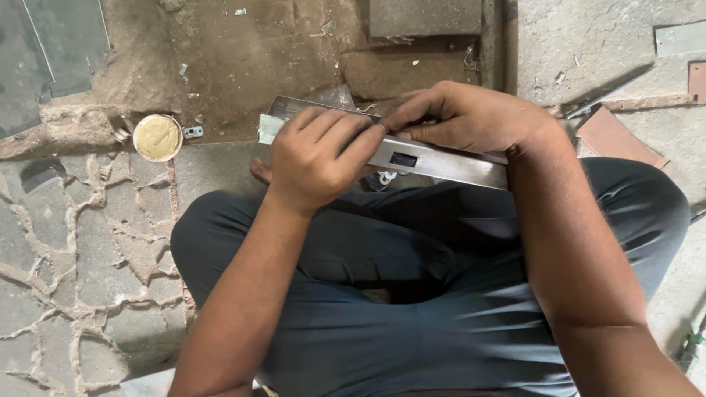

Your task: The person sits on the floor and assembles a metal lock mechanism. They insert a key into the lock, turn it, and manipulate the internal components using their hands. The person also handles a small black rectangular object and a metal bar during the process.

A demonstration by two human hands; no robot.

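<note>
At nine o'clock we see a round tin (157,137) of yellowish paste on the stone floor (81,242). Our left hand (318,158) wraps the metal bar (441,162) lying across our knees (dark trousers), and at one o'clock our right hand (471,117) pinches its top edge.

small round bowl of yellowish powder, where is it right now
In the head view, the small round bowl of yellowish powder sits on the stone floor at left, beyond the person's knee, left of the long metal bar both hands hold.

Head view, looking steeply down, close over lap
</note>
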